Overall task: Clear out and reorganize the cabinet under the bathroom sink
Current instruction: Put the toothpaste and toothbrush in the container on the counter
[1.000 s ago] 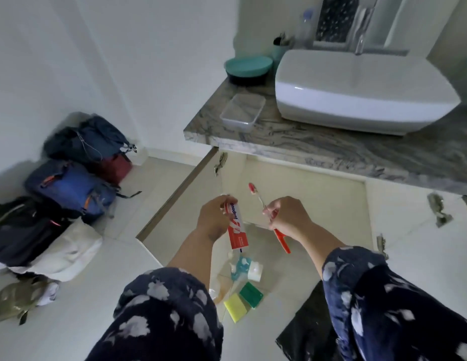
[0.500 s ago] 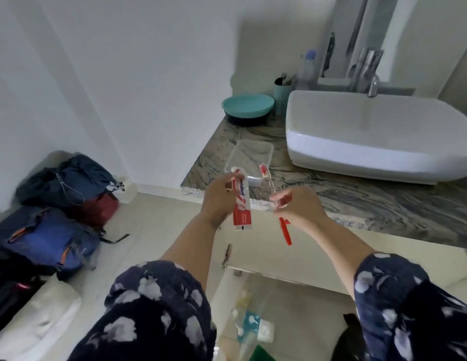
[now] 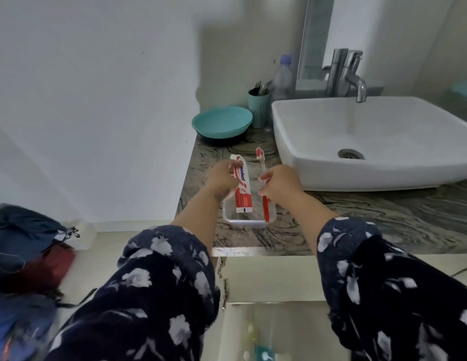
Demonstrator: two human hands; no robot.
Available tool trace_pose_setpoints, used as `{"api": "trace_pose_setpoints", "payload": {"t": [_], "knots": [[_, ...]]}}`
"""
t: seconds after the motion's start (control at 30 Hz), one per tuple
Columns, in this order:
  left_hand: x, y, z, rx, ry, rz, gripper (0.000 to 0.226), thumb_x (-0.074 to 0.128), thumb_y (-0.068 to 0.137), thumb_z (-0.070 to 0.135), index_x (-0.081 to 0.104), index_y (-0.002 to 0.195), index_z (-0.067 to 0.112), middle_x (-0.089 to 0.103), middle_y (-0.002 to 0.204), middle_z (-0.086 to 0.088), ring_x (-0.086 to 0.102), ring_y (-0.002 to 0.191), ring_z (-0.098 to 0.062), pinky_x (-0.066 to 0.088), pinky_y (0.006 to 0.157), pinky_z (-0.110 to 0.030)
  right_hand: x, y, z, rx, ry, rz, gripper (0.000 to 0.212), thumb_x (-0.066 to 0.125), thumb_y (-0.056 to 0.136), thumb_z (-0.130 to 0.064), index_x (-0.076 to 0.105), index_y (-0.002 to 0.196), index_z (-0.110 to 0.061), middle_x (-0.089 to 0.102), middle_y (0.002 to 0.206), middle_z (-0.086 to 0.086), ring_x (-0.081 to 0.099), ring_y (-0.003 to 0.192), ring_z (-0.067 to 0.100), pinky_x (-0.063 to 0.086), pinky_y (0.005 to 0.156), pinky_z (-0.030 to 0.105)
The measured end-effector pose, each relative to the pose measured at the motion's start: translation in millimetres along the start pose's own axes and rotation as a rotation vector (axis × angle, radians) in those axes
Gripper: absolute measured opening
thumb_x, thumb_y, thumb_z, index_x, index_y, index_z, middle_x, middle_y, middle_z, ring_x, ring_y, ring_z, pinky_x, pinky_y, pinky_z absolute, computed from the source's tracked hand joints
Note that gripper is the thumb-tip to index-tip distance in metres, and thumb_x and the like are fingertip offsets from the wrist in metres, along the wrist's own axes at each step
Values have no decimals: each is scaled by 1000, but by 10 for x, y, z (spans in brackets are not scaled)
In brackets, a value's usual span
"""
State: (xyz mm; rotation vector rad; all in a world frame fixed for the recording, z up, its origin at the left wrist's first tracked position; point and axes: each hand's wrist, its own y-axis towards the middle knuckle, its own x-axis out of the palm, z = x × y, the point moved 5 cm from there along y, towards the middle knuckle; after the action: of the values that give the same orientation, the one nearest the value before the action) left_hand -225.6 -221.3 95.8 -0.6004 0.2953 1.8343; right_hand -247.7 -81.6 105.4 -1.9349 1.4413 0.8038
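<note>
**Friend:** How much of the job is done?

**Me:** Only a bit, I think. My left hand [image 3: 222,179] has its grip curled round a red and white toothpaste tube [image 3: 242,187]. My right hand [image 3: 280,185] pinches a red toothbrush [image 3: 263,183] by its handle, brush end up. Both things are up in the middle of the frame, over the clear plastic box [image 3: 249,221] on the bench [image 3: 370,217].

**Friend:** Are they in the box yet?

**Me:** Not yet. I hold them just above it. The low ends hang near the box, but I cannot tell if they touch it. The box looks like it has nothing else in it.

**Friend:** What is left to do?

**Me:** Lots. The cabinet [image 3: 274,332] is at the bottom of the frame, under the bench. I can see some small blurry things in there, one yellowish and one blue. They are too fuzzy to name. I guess they must come out too.

**Friend:** What other holders are there?

**Me:** A teal bowl [image 3: 222,122] sits at the back of the bench, near the wall. I cannot see anything in it. Beside it stands a teal cup [image 3: 258,108] with dark sticks poking out, one maybe a fork. A clear bottle [image 3: 283,79] stands behind the cup. The white sink [image 3: 383,142] is on the right, and I see nothing in it but the drain.
</note>
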Motion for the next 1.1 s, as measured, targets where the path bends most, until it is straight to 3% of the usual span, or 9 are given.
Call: {"api": "trace_pose_setpoints", "payload": {"t": [0.17, 0.3, 0.47, 0.6, 0.63, 0.83, 0.97, 1.03, 1.1], "knots": [[125, 258, -93, 5, 71, -64, 50, 52, 87, -10, 56, 129, 18, 59, 127, -9, 62, 107, -23, 56, 85, -32, 91, 186, -30, 57, -75, 7, 21, 68, 86, -16, 71, 106, -17, 67, 115, 2, 64, 96, 16, 47, 72, 23], [149, 348, -127, 25, 125, -73, 47, 53, 88, -8, 56, 127, 17, 59, 127, -10, 63, 106, -23, 54, 76, -26, 157, 240, -34, 65, -102, 29, 21, 65, 88, -14, 71, 108, -14, 67, 117, 6, 63, 104, 21, 49, 83, 29], [144, 399, -91, 28, 228, -96, 48, 56, 87, -6, 56, 128, 18, 56, 131, -9, 61, 111, -24, 56, 87, -35, 167, 206, -44, 61, -124, 10, 25, 63, 88, -14, 69, 112, -10, 65, 121, 9, 62, 109, 23, 49, 91, 31], [115, 372, -75, 33, 217, -77, 46, 58, 87, -5, 56, 127, 17, 58, 127, -8, 61, 104, -20, 50, 64, -21, 111, 179, -74, 61, -132, -1, 27, 62, 88, -10, 68, 115, -13, 64, 123, 7, 61, 109, 22, 48, 89, 30], [102, 347, -64, 36, 221, -67, 46, 59, 87, -4, 57, 127, 18, 58, 128, -8, 60, 105, -19, 48, 64, -20, 81, 168, -88, 54, -125, -2, 27, 62, 88, -9, 68, 114, -14, 65, 122, 7, 62, 108, 22, 48, 91, 30], [81, 93, 99, 126, 312, -82, 39, 58, 89, 3, 58, 125, 18, 60, 128, -5, 59, 111, -19, 48, 81, -24, -143, -55, -118, -34, -144, -22, 32, 65, 85, -5, 66, 115, -16, 63, 120, 4, 60, 107, 19, 50, 95, 33], [146, -183, 312, 189, 341, -147, 30, 52, 94, 12, 61, 122, 20, 62, 123, -5, 61, 100, -17, 51, 74, -26, -321, -300, -7, -60, -215, -75, 35, 65, 85, -9, 64, 118, -18, 62, 124, 3, 59, 111, 20, 47, 99, 34], [211, -321, 420, 207, 376, -168, 30, 50, 95, 14, 61, 122, 22, 59, 127, -5, 59, 109, -21, 52, 91, -35, -417, -408, 85, -51, -250, -105, 36, 66, 84, -11, 63, 120, -19, 61, 126, 3, 58, 114, 20, 46, 100, 32], [294, -447, 507, 221, 385, -177, 29, 49, 96, 13, 61, 121, 22, 57, 131, -1, 55, 115, -18, 42, 99, -27, -508, -508, 189, -41, -275, -128, 39, 68, 83, -13, 63, 121, -20, 60, 128, 2, 56, 115, 20, 44, 98, 29]]}}
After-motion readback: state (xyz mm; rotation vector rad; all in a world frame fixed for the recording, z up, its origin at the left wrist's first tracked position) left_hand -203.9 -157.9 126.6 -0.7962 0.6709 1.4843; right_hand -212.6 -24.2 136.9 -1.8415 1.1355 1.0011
